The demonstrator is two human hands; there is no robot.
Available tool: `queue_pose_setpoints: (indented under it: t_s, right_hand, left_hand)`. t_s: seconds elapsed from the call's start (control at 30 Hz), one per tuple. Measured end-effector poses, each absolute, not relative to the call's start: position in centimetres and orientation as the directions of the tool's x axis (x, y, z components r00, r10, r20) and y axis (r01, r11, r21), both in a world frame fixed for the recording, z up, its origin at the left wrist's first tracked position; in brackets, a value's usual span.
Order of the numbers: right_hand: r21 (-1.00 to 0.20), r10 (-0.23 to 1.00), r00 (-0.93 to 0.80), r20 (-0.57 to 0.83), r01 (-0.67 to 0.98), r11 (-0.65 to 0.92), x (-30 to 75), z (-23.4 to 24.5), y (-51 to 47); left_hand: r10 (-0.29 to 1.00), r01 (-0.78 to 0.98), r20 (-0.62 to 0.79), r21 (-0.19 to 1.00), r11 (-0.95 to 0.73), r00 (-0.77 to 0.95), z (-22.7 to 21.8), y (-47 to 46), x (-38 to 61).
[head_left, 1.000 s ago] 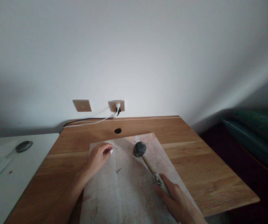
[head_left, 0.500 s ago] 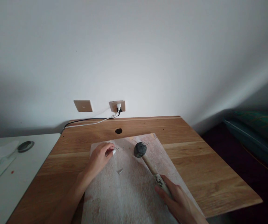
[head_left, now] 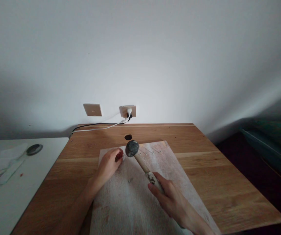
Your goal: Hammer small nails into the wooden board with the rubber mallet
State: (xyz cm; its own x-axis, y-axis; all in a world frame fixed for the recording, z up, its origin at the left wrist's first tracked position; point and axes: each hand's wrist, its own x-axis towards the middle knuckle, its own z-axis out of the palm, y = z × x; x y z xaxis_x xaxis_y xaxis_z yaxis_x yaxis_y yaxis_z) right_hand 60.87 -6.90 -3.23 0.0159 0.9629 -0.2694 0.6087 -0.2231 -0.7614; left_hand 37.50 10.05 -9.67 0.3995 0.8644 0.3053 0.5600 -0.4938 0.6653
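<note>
At lower centre, the right hand point(head_left: 171, 197) grips a mallet point(head_left: 142, 164); left of centre, the left hand point(head_left: 109, 162) curls narrowly, its hold unclear.

Soft light is brightening the wall point(head_left: 170, 71) mid-frame, while the lower right is lying dark. Grain is speckling shadows.

Home-like room, wooden desk point(head_left: 228, 182), plugged-in wall socket point(head_left: 124, 112)
</note>
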Motion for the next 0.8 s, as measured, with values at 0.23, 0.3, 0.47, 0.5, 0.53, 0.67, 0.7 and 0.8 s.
queue_pose_setpoints:
  t_s: [0.23, 0.3, 0.47, 0.5, 0.53, 0.67, 0.7, 0.8]
  right_hand:
    - [-0.756, 0.967, -0.039, -0.252, 0.632, -0.171, 60.0, -3.3, -5.7]
    - [-0.762, 0.971, -0.054, -0.232, 0.63, -0.147, 59.9, -3.2, -5.7]
    - [-0.771, 0.968, -0.053, -0.243, 0.616, -0.16, 59.8, -3.2, -5.8]
    - [-0.767, 0.968, -0.044, -0.246, 0.619, -0.166, 59.8, -3.2, -5.8]
    - [-0.765, 0.968, -0.036, -0.248, 0.62, -0.173, 59.7, -3.3, -5.8]
    - [-0.77, 0.968, -0.036, -0.248, 0.613, -0.175, 59.6, -3.2, -5.8]
    - [-0.772, 0.968, -0.038, -0.247, 0.611, -0.173, 59.6, -3.2, -5.8]
    - [-0.77, 0.966, -0.043, -0.256, 0.613, -0.177, 59.6, -3.1, -5.8]
  left_hand:
    - [0.877, 0.47, 0.315, 0.751, -0.464, 0.362, -10.5, 10.3, 37.4]
    - [0.879, 0.466, 0.317, 0.755, -0.461, 0.357, -10.7, 10.3, 37.4]
    - [0.88, 0.505, 0.312, 0.728, -0.463, 0.357, -10.7, 10.3, 37.3]
    - [0.878, 0.513, 0.32, 0.719, -0.469, 0.355, -10.8, 10.3, 37.3]
    - [0.877, 0.517, 0.327, 0.713, -0.474, 0.352, -10.8, 10.3, 37.3]
    - [0.875, 0.501, 0.323, 0.724, -0.473, 0.36, -11.0, 10.4, 37.3]
    - [0.875, 0.493, 0.321, 0.731, -0.472, 0.362, -11.0, 10.4, 37.3]
    - [0.877, 0.479, 0.314, 0.744, -0.465, 0.364, -10.8, 10.3, 37.2]
